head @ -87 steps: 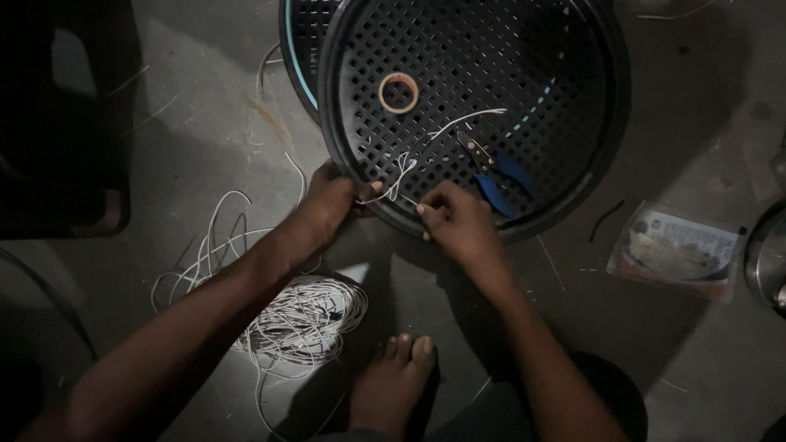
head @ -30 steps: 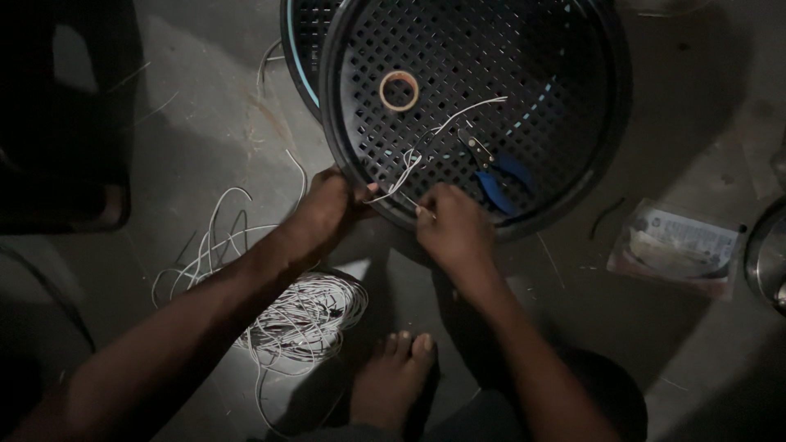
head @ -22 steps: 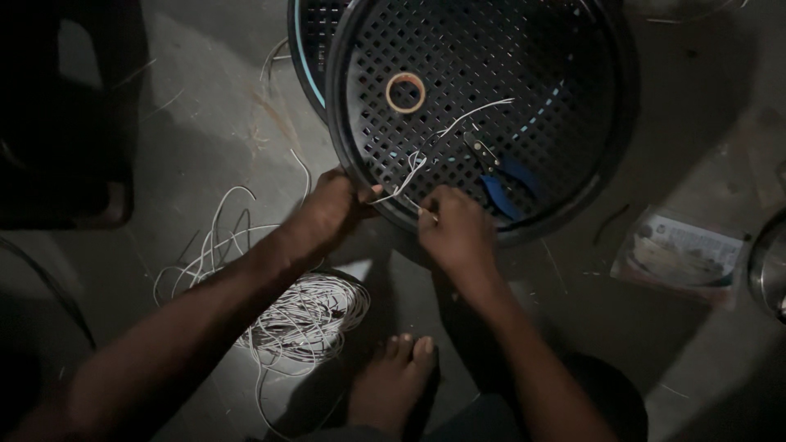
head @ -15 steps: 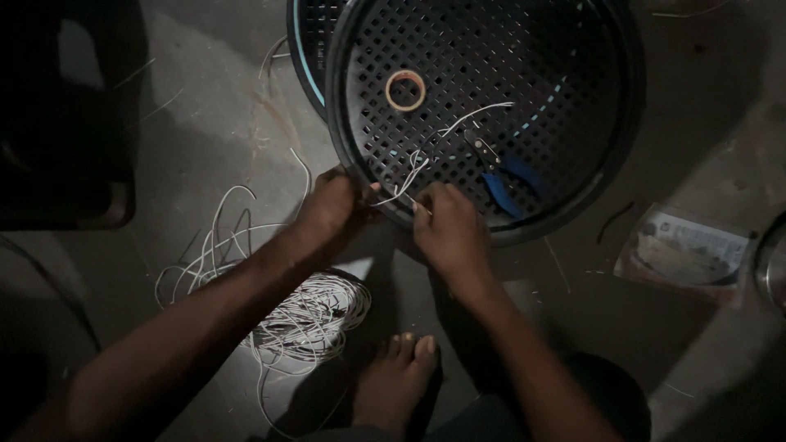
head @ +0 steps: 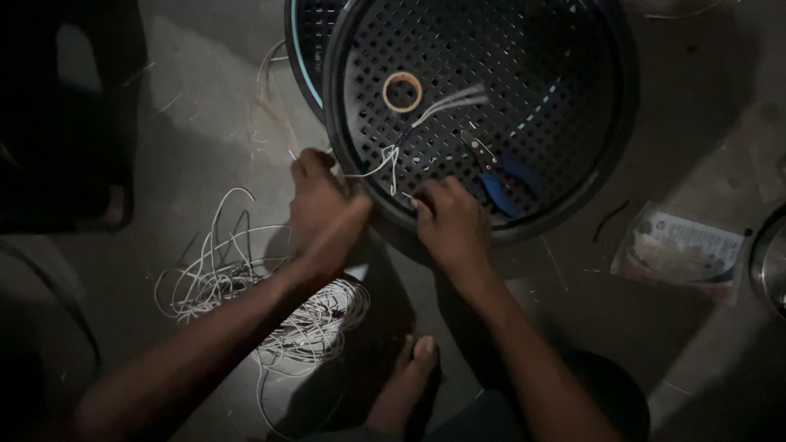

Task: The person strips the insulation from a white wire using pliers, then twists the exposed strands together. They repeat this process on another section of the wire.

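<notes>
A round black perforated grille (head: 573, 74) lies on the floor in front of me. My left hand (head: 323, 209) grips a thin white wire (head: 381, 162) at the grille's near rim. My right hand (head: 450, 225) rests on the rim just right of it, pinching the same wire where it passes through the holes. A blurred white wire end (head: 450, 102) sticks up over the grille. On the grille lie a roll of tan tape (head: 402, 91) and blue-handled pliers (head: 499, 176), just beyond my right hand.
A tangled bundle of white wire (head: 270, 303) lies on the concrete floor under my left forearm. My bare foot (head: 405, 385) is below it. A clear plastic packet (head: 684, 250) lies at the right, a metal rim (head: 770, 258) at the right edge. A dark object (head: 65, 115) fills the upper left.
My left hand has slid left along the rim, pulling the white wire taut. The loose wire end over the grille is whipping and blurred. My right hand stayed at the rim.
</notes>
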